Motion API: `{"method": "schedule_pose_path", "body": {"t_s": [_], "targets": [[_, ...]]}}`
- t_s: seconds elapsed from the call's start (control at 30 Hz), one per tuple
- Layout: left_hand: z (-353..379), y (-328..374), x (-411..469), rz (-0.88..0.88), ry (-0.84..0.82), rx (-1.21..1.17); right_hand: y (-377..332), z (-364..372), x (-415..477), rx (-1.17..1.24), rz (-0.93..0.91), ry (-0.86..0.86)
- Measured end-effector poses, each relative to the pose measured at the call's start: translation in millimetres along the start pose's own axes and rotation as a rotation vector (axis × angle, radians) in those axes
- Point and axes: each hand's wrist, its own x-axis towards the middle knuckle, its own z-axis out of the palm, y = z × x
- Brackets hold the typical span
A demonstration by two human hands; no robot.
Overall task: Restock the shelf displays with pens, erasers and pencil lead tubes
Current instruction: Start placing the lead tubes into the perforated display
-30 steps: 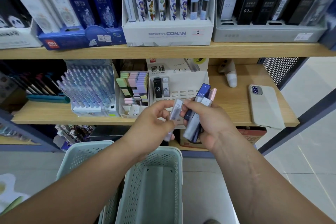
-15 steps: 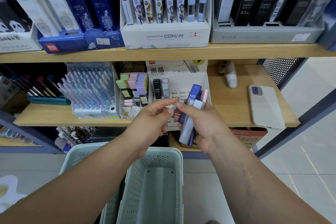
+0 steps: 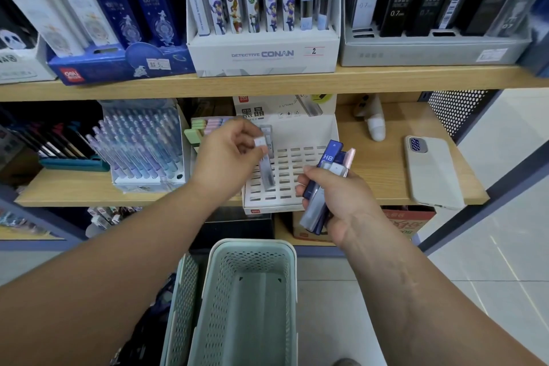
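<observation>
My left hand (image 3: 227, 157) pinches one grey pencil lead tube (image 3: 266, 171) by its white cap, holding it over the slotted white lead display (image 3: 297, 169) on the middle shelf. My right hand (image 3: 335, 202) grips a bundle of several lead tubes (image 3: 322, 187), blue, grey and pink, just in front of the display's right side. One tube (image 3: 267, 132) stands in the display's back row, partly hidden by my left hand. Pastel erasers (image 3: 205, 128) sit in a box left of the display, and a tray of pale purple pens (image 3: 142, 145) stands further left.
A pale green perforated basket (image 3: 252, 249) stands on the floor below my hands. A phone in a light case (image 3: 430, 169) lies on the shelf's right end, with a small white object (image 3: 375, 125) behind it. Boxed lead packs (image 3: 261, 3) fill the upper shelf.
My left hand drew one tube out of the bundle and carried it up and left over the slotted display. My right hand dropped slightly to the right with the rest.
</observation>
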Motion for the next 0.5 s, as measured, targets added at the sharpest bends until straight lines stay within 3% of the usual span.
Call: {"method": "schedule_pose_path", "body": {"t_s": [0.13, 0.5], "targets": [[-4.7, -4.0, 19.4, 0.158, 0.038, 0.224, -1.6, -1.9, 0.2, 0.019, 0.012, 0.014], [-6.7, -14.7, 39.2, 0.253, -0.072, 0.399, -2.1, -0.2, 1.9, 0.027, 0.014, 0.024]]}}
